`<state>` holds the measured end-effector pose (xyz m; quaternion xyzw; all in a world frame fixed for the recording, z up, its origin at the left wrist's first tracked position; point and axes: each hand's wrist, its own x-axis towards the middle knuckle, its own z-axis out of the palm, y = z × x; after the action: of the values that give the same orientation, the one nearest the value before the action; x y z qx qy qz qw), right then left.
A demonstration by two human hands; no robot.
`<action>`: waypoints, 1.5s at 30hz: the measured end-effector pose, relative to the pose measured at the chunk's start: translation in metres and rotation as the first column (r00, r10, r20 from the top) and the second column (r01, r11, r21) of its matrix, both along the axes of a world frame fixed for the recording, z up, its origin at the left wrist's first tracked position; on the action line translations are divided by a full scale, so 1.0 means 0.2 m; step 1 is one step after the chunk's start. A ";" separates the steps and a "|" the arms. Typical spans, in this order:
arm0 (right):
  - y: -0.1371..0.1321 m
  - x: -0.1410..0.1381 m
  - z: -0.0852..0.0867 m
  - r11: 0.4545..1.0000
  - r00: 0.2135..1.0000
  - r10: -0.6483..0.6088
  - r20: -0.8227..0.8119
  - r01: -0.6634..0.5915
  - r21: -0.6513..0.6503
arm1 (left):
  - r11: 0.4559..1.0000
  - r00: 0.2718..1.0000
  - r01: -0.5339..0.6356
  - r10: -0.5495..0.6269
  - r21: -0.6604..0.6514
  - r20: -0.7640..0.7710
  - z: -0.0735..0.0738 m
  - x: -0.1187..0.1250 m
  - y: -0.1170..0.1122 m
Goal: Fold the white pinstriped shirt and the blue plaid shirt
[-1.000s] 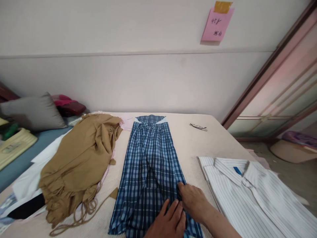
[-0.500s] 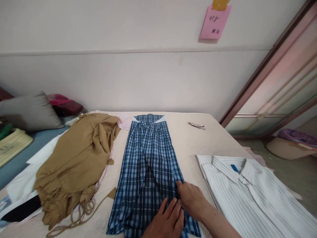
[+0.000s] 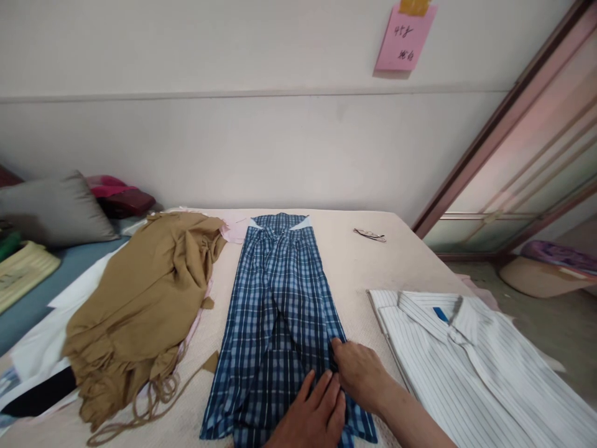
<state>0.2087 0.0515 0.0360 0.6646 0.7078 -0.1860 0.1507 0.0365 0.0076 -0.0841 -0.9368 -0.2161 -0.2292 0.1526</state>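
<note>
Pink note (image 3: 403, 45) taped to wall, handwritten: top line reads roughly "45" plus unclear stroke; lower line two scrawled marks, illegible. Blue tag (image 3: 439, 315) inside striped shirt (image 3: 471, 361) collar: no readable print.

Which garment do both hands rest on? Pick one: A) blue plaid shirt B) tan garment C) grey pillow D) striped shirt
A: the left hand and right hand both lie on the blue plaid shirt, near its lower end.
</note>
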 end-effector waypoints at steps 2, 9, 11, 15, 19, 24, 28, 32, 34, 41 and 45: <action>0.00 0.00 0.00 1.000 1.000 -0.001 0.007 0.001 -0.001 | 1.000 1.000 -0.004 0.004 0.009 0.010 0.01 0.00 0.00; 0.00 0.00 0.01 1.000 1.000 0.002 0.007 -0.002 -0.001 | 1.000 1.000 0.007 -0.008 -0.008 -0.022 0.01 -0.01 0.00; 0.00 0.00 0.02 1.000 1.000 0.001 0.004 -0.001 -0.002 | 1.000 0.999 0.012 -0.013 -0.025 -0.048 0.00 -0.01 0.00; 0.00 0.00 0.02 1.000 1.000 -0.004 -0.004 0.004 -0.011 | 1.000 0.998 0.010 -0.012 -0.029 -0.061 0.02 -0.02 -0.01; 0.00 0.00 0.02 1.000 1.000 0.000 -0.005 0.001 0.004 | 1.000 0.999 0.007 -0.007 -0.008 -0.038 0.04 -0.02 0.00; -0.01 0.00 0.03 1.000 1.000 -0.012 -0.013 0.012 0.001 | 1.000 1.000 0.016 -0.016 -0.023 -0.023 0.05 -0.02 0.00; 0.00 0.00 0.02 1.000 1.000 -0.007 -0.015 0.008 0.011 | 0.999 0.999 0.032 -0.032 -0.030 -0.008 0.05 -0.02 0.00; 0.00 0.01 0.01 1.000 1.000 -0.009 -0.011 0.009 0.004 | 0.999 0.999 0.030 -0.031 -0.023 -0.008 0.06 -0.02 0.01; 0.00 0.01 0.01 1.000 1.000 -0.006 -0.008 0.006 0.010 | 0.999 1.000 0.029 -0.029 -0.022 0.000 0.07 -0.02 0.01; 0.00 0.00 0.01 1.000 1.000 0.005 0.004 -0.005 0.009 | 0.998 0.999 0.035 -0.036 -0.044 -0.012 0.06 -0.02 0.01; 0.00 0.00 0.01 1.000 1.000 0.010 0.003 -0.010 0.009 | 0.996 0.998 0.042 -0.046 -0.073 -0.050 0.05 -0.02 0.01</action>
<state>0.2092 0.0512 0.0383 0.6619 0.7119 -0.1809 0.1496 0.0316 0.0086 -0.0738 -0.9517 -0.1994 -0.2005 0.1193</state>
